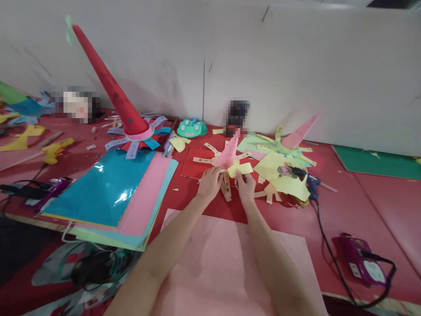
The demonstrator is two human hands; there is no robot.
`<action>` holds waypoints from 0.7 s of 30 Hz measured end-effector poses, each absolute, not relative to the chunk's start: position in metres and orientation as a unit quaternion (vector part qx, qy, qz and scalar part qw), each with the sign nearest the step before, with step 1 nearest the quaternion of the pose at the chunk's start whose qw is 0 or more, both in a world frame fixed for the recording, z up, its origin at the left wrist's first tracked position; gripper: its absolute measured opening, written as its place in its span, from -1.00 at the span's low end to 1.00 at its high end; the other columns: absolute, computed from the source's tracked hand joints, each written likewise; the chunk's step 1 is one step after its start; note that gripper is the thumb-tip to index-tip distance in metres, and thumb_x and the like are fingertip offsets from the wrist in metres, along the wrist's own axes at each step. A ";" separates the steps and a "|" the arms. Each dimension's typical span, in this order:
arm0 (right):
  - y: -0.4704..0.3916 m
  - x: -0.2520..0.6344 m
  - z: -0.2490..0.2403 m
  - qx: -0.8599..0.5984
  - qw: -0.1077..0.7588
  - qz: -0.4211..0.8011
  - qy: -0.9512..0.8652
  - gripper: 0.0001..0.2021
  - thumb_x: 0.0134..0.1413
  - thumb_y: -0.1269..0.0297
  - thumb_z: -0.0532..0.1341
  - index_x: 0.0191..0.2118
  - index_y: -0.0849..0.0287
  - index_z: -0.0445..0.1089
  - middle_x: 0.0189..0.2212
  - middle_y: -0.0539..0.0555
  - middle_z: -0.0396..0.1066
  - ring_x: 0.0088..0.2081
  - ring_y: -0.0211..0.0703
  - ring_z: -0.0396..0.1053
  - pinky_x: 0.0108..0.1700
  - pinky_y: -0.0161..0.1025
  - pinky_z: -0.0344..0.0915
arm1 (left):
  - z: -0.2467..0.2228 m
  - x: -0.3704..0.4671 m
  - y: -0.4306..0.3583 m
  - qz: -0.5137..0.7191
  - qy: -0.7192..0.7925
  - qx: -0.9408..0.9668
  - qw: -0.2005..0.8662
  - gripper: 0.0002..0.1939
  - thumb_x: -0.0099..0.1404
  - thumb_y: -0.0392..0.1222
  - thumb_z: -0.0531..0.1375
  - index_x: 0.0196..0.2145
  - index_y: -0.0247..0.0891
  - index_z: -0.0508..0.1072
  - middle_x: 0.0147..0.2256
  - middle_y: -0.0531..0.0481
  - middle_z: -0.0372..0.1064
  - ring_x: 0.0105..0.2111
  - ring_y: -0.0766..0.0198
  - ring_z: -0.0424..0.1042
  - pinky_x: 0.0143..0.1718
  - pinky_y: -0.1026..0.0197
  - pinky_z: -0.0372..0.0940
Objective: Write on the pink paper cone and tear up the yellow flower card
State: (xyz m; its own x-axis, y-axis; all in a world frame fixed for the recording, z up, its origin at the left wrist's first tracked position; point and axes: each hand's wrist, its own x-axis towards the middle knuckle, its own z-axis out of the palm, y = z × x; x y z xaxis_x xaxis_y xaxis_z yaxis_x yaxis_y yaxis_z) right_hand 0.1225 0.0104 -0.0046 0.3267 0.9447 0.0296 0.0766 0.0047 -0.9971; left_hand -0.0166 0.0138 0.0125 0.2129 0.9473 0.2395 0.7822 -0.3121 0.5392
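Note:
A small pink paper cone [228,151] with pale yellow strips around its base stands upright over red paper, in the middle of the table. At the left side of that base, my left hand [209,183] is closed with its fingers on the cone's lower edge. My right hand [246,186] pinches a pale yellow paper piece [243,168] at the cone's right side. Dark lettering and a star mark the front strip [226,182], which hangs between the two hands. The fingertips are partly hidden by the paper.
Left lie stacked coloured sheets [98,188], a tall red cone [115,92] and a yellow glue gun [57,150]. Right are yellow scraps [274,166], another pink cone [301,131], a blue glue gun [312,184] and a corded purple power strip [362,261]. A large pink sheet [213,259] lies under my forearms.

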 end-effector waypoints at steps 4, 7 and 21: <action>0.008 0.120 0.002 -0.597 0.553 0.373 -0.445 -0.60 -0.02 -0.05 0.16 -0.62 0.15 0.14 -0.78 -0.14 0.13 -0.72 -0.40 0.07 -0.66 -0.36 0.03 | 0.019 -0.021 0.017 0.369 0.540 0.734 0.185 -0.77 0.31 -0.28 0.02 -0.09 -0.21 0.35 -0.12 -0.07 0.38 -0.09 0.21 0.35 -0.02 0.14 0.24; 0.006 0.119 0.005 -0.588 0.550 0.383 -0.454 -0.60 -0.02 -0.04 0.16 -0.63 0.15 0.14 -0.79 -0.15 0.12 -0.73 -0.40 0.06 -0.65 -0.35 0.03 | 0.020 -0.021 0.015 0.416 0.517 0.725 0.185 -0.79 0.31 -0.28 0.03 -0.12 -0.20 0.37 -0.13 -0.06 0.37 -0.07 0.24 0.34 0.00 0.15 0.25; 0.008 0.119 -0.001 -0.576 0.520 0.412 -0.478 -0.59 -0.08 -0.09 0.18 -0.62 0.17 0.19 -0.77 -0.12 0.18 -0.71 -0.37 0.10 -0.62 -0.34 0.05 | 0.016 -0.019 0.015 0.427 0.501 0.716 0.232 -0.78 0.29 -0.24 0.09 -0.10 -0.17 0.37 -0.19 -0.02 0.41 -0.13 0.27 0.40 -0.05 0.19 0.29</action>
